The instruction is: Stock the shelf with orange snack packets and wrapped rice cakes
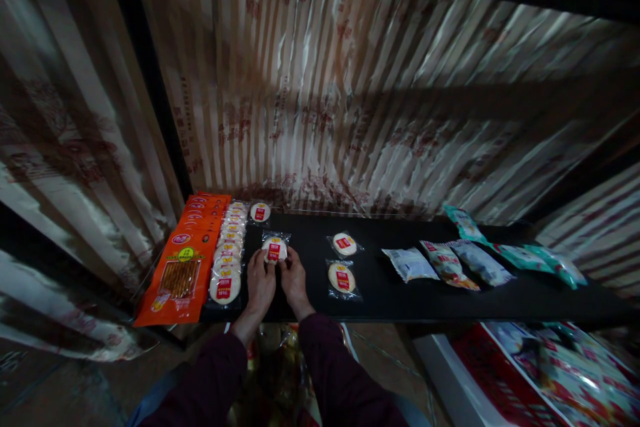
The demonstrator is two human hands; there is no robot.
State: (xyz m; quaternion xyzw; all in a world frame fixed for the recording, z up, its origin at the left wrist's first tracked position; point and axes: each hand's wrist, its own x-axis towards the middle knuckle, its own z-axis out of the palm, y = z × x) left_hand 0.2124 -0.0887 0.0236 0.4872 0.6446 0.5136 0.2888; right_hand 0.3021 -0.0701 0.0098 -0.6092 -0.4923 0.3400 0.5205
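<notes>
Between my left hand [261, 280] and my right hand [294, 277], a round white cracker in a clear wrapper [275, 251] with a red label is gripped at its near edge, over the black shelf [305, 293]. Fingers of both hands are closed on its sides. Left of my hands runs an overlapping row of the same wrapped crackers [225, 285], with a single wrapped cracker [260, 213] behind, near the back edge. To the right lie two more, a rear wrapped cracker [344, 244] and a front wrapped cracker [342, 277].
Overlapping orange snack packets [173, 273] line the shelf's left end. Farther right lie a white packet [409, 263], a red-and-white packet [449, 264] and several green packets [523, 257]. Below stands a box of packets [505, 373]. A dark post [150, 67] rises at left.
</notes>
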